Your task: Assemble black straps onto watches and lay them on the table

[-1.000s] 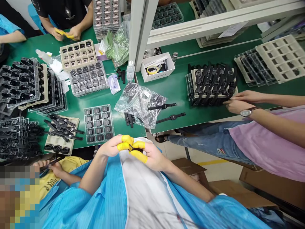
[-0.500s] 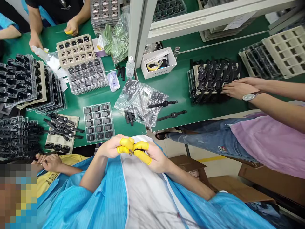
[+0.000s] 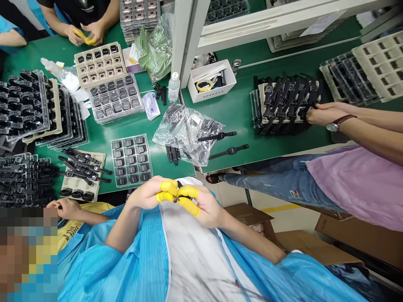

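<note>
My left hand (image 3: pixel 147 193) and my right hand (image 3: pixel 206 206) meet in front of my chest, just short of the table edge. Yellow finger cots cover the thumb and forefinger of each. Pinched between both sets of fingertips is a small black part (image 3: pixel 176 199), mostly hidden by the fingers, so its exact kind does not show. Beyond my left hand lies a clear tray (image 3: pixel 151 165) of square black watch bodies. Past my hands on the table are a clear plastic bag (image 3: pixel 189 130) and two black watches with straps, one watch (image 3: pixel 232 150) nearer the edge.
At left stand stacked trays of black watches (image 3: pixel 23 100) and a beige tray (image 3: pixel 100 159) with straps. A water bottle (image 3: pixel 174 87) and white box (image 3: pixel 211 82) stand by the metal post (image 3: pixel 185 37). Co-workers' hands are at upper left, lower left and right, one beside strapped watches (image 3: pixel 286 98).
My hands stay together, with the black part slightly shifted between the fingertips. The view has moved a little. The co-worker at upper left now has both hands together at a yellow item.
</note>
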Demonstrator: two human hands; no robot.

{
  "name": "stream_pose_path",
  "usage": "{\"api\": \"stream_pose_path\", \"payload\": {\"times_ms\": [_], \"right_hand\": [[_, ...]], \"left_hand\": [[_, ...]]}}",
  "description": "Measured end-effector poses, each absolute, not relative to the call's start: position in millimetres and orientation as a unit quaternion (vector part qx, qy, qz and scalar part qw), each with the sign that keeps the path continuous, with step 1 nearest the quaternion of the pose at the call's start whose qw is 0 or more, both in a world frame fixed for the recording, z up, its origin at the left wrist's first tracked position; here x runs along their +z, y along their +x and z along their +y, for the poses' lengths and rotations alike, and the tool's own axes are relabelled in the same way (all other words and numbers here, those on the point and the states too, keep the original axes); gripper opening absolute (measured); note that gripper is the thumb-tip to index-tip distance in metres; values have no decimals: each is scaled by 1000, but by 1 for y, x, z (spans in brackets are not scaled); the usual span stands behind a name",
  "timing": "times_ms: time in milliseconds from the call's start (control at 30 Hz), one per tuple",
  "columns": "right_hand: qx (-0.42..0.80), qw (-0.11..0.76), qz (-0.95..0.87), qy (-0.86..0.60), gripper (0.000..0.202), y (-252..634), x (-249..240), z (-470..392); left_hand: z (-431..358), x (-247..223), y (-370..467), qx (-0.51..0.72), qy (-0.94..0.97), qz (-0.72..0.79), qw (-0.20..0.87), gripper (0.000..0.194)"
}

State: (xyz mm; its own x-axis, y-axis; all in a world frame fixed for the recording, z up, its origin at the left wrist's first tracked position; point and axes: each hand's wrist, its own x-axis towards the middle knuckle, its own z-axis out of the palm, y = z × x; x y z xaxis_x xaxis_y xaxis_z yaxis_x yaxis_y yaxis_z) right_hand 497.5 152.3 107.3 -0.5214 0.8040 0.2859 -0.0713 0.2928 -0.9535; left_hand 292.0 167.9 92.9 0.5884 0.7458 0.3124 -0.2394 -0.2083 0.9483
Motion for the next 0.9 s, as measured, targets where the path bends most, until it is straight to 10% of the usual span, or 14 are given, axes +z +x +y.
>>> {"api": "stream_pose_path", "payload": {"times_ms": [900], "right_hand": [[656,332,-599,-317,38,491,96,159]], "left_hand": [[154,81,292,378,547,301,683,35]]}}
